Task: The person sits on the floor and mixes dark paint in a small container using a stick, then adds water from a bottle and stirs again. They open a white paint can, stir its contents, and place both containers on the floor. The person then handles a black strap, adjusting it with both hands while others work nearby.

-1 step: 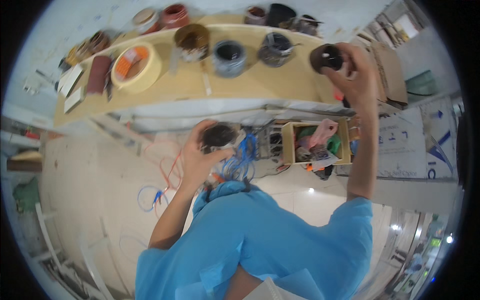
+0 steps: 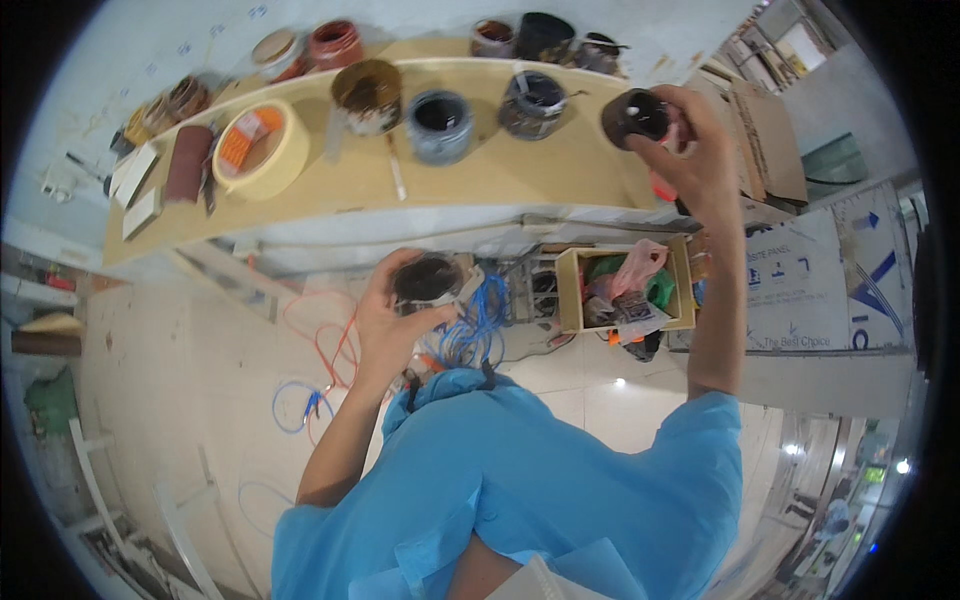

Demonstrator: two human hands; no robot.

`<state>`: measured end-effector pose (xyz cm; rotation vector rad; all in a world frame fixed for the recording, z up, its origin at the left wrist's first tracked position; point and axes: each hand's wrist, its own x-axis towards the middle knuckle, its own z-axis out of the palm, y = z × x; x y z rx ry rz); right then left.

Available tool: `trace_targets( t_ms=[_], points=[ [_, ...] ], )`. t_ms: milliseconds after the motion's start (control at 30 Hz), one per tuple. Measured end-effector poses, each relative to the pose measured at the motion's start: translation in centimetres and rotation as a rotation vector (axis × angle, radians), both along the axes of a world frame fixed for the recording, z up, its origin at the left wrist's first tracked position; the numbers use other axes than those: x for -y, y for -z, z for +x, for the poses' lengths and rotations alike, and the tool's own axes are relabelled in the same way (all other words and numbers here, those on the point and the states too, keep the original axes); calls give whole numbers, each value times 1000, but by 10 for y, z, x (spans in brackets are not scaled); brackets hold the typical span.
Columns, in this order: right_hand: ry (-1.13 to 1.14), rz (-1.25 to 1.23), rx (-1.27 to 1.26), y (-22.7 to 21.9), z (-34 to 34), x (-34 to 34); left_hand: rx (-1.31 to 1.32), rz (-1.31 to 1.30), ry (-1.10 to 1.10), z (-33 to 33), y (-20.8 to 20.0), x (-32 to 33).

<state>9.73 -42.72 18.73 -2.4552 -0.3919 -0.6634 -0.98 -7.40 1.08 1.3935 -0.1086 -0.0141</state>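
My left hand (image 2: 378,330) is wrapped round a clear jar with dark contents (image 2: 428,280), held in front of the shelf board at a lower level. The jar's open mouth faces up and a pale flat strip (image 2: 470,286) stands at its right side. At the right end of the board, my right hand (image 2: 698,150) grips a small dark jar (image 2: 630,120) by its right side; whether its base touches the board I cannot tell. To its left on the board (image 2: 480,180) stand a paint-smeared clear jar (image 2: 534,118), a grey-blue jar (image 2: 438,140) and a brown-stained tub (image 2: 368,112).
On the board's left lie a tape roll (image 2: 288,165), a dark red roll (image 2: 190,165) and white blocks (image 2: 143,206). More stained pots (image 2: 336,46) line the back. Below are a wooden box with plastic bags (image 2: 568,290) and blue hoses (image 2: 488,310). Cardboard (image 2: 770,140) leans at right.
The shelf and its pots appear slightly farther left in the view, as the head view has shifted. Both hands keep their hold on the jars, with little movement.
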Motion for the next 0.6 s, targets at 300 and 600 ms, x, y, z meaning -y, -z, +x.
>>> trace_targets(
  t_ms=[300, 600],
  points=[
    [-233, 52, 30, 15, 38, 1, 6, 36, -16, -8, 8, 32],
    [-232, -29, -66, 14, 71, -20, 39, 129, -146, -38, 2, 54]
  ],
)
